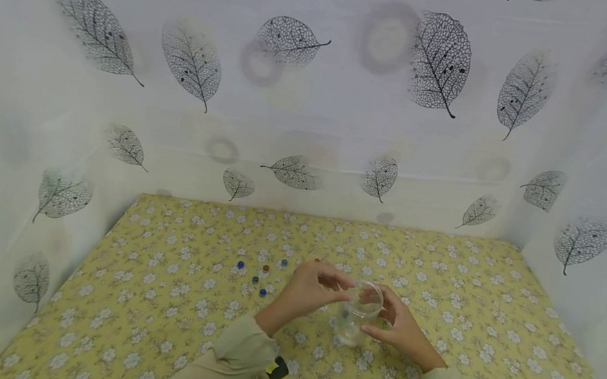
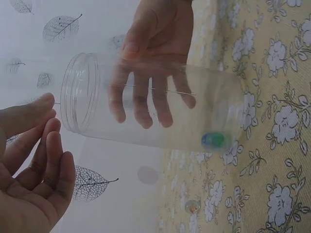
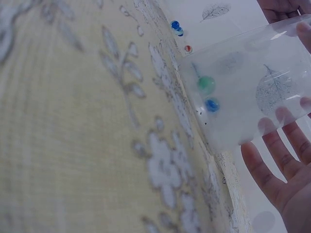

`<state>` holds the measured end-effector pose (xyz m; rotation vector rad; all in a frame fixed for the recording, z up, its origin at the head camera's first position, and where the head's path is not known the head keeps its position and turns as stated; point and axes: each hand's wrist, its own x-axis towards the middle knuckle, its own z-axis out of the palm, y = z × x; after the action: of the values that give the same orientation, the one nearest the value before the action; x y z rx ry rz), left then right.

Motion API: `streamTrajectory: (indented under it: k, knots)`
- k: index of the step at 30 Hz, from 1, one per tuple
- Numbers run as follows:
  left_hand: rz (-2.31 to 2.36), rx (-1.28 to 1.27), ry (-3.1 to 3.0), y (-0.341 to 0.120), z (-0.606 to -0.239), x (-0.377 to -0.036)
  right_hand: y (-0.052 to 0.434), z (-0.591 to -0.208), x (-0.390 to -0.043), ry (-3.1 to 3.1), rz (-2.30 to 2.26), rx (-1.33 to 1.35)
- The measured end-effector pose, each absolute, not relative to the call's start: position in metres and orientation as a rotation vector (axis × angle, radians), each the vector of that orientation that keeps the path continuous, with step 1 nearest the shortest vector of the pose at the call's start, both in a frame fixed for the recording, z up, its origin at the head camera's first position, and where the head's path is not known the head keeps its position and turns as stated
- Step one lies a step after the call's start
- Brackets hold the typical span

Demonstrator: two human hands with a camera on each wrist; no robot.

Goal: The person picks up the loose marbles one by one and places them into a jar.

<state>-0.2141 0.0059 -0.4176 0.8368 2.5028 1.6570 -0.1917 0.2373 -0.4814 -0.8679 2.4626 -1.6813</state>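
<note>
standing between both hands [image 1: 357, 307], clear jar [image 1: 358, 317]

Clear plastic jar [image 1: 358, 317] in my grip, open-mouthed, standing on the flowered tablecloth [image 1: 491, 345], green marble [image 3: 206, 84] and blue marble [image 3: 211, 104] at its bottom.

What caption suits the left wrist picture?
Right hand holds a clear jar with a marble inside.

Both hands meet mid-front: right hand [image 1: 403, 326] gripping, left hand [image 1: 309, 289] (fingers relaxed) alongside.
</note>
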Motion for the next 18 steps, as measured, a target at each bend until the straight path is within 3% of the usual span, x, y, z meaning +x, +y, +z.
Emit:
streamTrajectory:
  k: [18]
  knots:
    - [1.655,0.702,2.516,-0.04,-0.424,-0.212,0.238,-0.483,-0.193,2.463,-1.687,-0.88]
